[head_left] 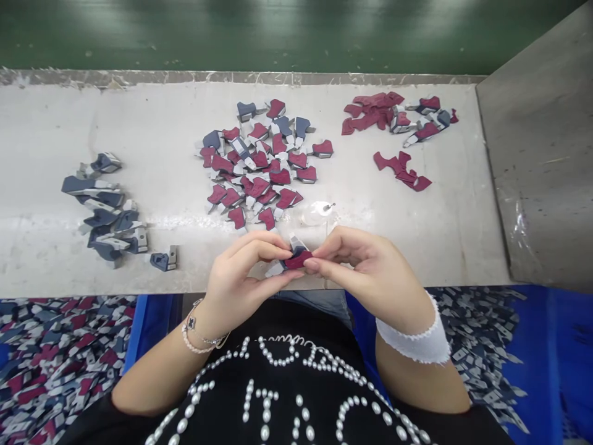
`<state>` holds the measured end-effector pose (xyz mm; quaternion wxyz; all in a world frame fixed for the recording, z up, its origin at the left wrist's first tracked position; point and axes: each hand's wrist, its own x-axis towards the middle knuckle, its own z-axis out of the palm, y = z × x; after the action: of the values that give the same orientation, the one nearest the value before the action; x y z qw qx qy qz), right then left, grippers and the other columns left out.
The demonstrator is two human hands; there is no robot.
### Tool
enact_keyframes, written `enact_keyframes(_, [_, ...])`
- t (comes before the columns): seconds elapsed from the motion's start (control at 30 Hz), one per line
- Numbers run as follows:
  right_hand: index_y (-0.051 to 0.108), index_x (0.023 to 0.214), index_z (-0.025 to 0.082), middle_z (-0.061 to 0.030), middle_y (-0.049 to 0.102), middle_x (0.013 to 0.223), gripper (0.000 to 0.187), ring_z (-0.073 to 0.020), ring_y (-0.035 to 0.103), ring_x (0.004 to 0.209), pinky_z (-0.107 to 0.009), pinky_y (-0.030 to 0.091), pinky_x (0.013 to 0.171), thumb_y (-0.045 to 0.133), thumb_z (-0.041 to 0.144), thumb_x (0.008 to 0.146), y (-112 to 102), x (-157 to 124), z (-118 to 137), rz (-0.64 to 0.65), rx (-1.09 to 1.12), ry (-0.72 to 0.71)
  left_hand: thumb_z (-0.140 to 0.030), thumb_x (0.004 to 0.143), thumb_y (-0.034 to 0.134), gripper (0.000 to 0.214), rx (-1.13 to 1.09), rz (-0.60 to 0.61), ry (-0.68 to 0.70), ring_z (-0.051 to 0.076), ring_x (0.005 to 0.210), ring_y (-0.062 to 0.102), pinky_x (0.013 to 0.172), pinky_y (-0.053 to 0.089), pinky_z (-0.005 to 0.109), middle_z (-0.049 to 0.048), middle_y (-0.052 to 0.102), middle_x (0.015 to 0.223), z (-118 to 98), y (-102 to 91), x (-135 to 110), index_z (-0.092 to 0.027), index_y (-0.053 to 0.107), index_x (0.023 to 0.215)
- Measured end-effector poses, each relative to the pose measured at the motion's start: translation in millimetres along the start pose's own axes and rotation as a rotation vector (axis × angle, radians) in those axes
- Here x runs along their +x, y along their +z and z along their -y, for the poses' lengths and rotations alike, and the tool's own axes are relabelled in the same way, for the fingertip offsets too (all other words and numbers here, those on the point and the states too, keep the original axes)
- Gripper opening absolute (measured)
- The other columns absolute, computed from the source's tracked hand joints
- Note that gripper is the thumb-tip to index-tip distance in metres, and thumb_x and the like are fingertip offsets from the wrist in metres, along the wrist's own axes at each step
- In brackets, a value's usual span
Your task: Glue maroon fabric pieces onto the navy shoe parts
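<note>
Over the front edge of the table, my left hand (pixel 241 275) grips a small grey and dark-blue plastic part (pixel 298 246) between thumb and fingers. A maroon piece (pixel 296 260) lies against that part's face. My right hand (pixel 370 266) pinches the right end of the maroon piece between thumb and forefinger. Both hands are closed, their fingertips nearly meeting. Just beyond them lies a pile of similar parts (pixel 259 161), most with maroon faces and some blue. Loose flat maroon pieces (pixel 375 111) are heaped at the back right, with a smaller cluster (pixel 403 170) in front.
Grey and blue parts (pixel 106 216) without maroon faces are grouped at the left. A metal panel (pixel 537 142) stands at the table's right end. Below the table, maroon-and-grey parts (pixel 60 364) fill a bin at left, and grey-blue parts (pixel 482 346) lie in a blue bin at right.
</note>
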<state>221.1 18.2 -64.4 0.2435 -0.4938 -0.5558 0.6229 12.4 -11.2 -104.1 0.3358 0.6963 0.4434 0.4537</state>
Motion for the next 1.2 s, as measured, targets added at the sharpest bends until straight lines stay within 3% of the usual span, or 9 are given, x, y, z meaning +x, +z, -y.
enact_keyframes(0.13, [0.063, 0.073, 0.020, 0.0010, 0.071, 0.070, 0.025, -0.0155, 0.065, 0.064, -0.026, 0.051, 0.057, 0.081, 0.034, 0.083, -1, 5, 4, 0.037, 0.008, 0.032, -0.017, 0.078, 0.083, 0.023, 0.016, -0.005, 0.031, 0.018, 0.084, 0.070, 0.074, 0.063, 0.033, 0.0038, 0.071, 0.093, -1, -1.7, 2, -0.022, 0.067, 0.095])
enact_keyframes(0.23, [0.062, 0.086, 0.022, 0.0038, 0.066, 0.066, 0.021, -0.0143, 0.061, 0.061, -0.025, 0.046, 0.054, 0.076, 0.038, 0.087, -2, 7, 6, 0.107, -0.012, 0.062, -0.016, 0.076, 0.085, 0.026, -0.034, -0.012, 0.026, 0.018, 0.084, 0.071, 0.074, 0.063, 0.032, 0.0033, 0.072, 0.092, -1, -3.9, 1, -0.021, 0.068, 0.095])
enact_keyframes(0.33, [0.063, 0.101, 0.024, 0.0014, 0.067, 0.078, 0.020, -0.0163, 0.062, 0.072, -0.028, 0.049, 0.061, 0.063, 0.044, 0.097, -1, 8, 8, 0.192, -0.018, 0.057, -0.013, 0.074, 0.086, 0.029, -0.103, 0.012, -0.001, 0.018, 0.087, 0.071, 0.076, 0.064, 0.033, 0.0035, 0.072, 0.093, 0, -6.7, -1, -0.021, 0.068, 0.096])
enact_keyframes(0.47, [0.064, 0.093, 0.021, -0.0028, 0.068, 0.091, 0.021, -0.0191, 0.064, 0.084, -0.031, 0.052, 0.070, 0.057, 0.040, 0.100, 2, 8, 10, 0.258, 0.023, 0.035, -0.015, 0.075, 0.085, 0.028, -0.100, 0.025, 0.025, 0.018, 0.086, 0.072, 0.075, 0.065, 0.033, 0.0032, 0.073, 0.094, -2, -10.8, -2, -0.022, 0.069, 0.097])
enact_keyframes(0.73, [0.063, 0.090, 0.021, -0.0011, 0.064, 0.080, 0.019, -0.0170, 0.058, 0.074, -0.031, 0.045, 0.068, 0.053, 0.031, 0.102, 7, 5, 15, 0.203, -0.152, -0.109, -0.017, 0.073, 0.087, 0.033, -0.021, -0.004, 0.085, 0.017, 0.083, 0.074, 0.071, 0.065, 0.029, 0.0024, 0.075, 0.094, -7, -14.3, -2, -0.023, 0.070, 0.102])
enact_keyframes(0.97, [0.046, 0.080, 0.023, 0.0041, 0.043, 0.070, 0.023, -0.0135, 0.043, 0.063, -0.029, 0.037, 0.059, 0.047, 0.025, 0.103, 17, 1, 18, 0.130, -0.259, -0.156, -0.013, 0.075, 0.086, 0.029, 0.009, 0.006, 0.117, 0.016, 0.085, 0.075, 0.074, 0.066, 0.027, 0.0034, 0.076, 0.094, -10, -13.8, -3, -0.019, 0.071, 0.099])
enact_keyframes(1.07, [0.050, 0.085, 0.022, 0.0037, 0.045, 0.071, 0.019, -0.0138, 0.044, 0.064, -0.029, 0.038, 0.060, 0.048, 0.028, 0.104, 16, -4, 21, 0.139, -0.279, -0.177, -0.012, 0.073, 0.087, 0.032, -0.014, -0.031, 0.095, 0.016, 0.084, 0.075, 0.074, 0.066, 0.027, 0.0029, 0.077, 0.095, -10, -13.5, -6, -0.020, 0.071, 0.099])
enact_keyframes(1.2, [0.054, 0.099, 0.021, 0.0007, 0.056, 0.079, 0.014, -0.0155, 0.056, 0.072, -0.030, 0.045, 0.067, 0.044, 0.028, 0.106, 12, -12, 26, 0.191, -0.243, -0.190, -0.015, 0.071, 0.088, 0.035, -0.063, -0.057, 0.064, 0.016, 0.083, 0.075, 0.073, 0.067, 0.028, 0.0017, 0.077, 0.095, -12, -15.4, -9, -0.023, 0.072, 0.101])
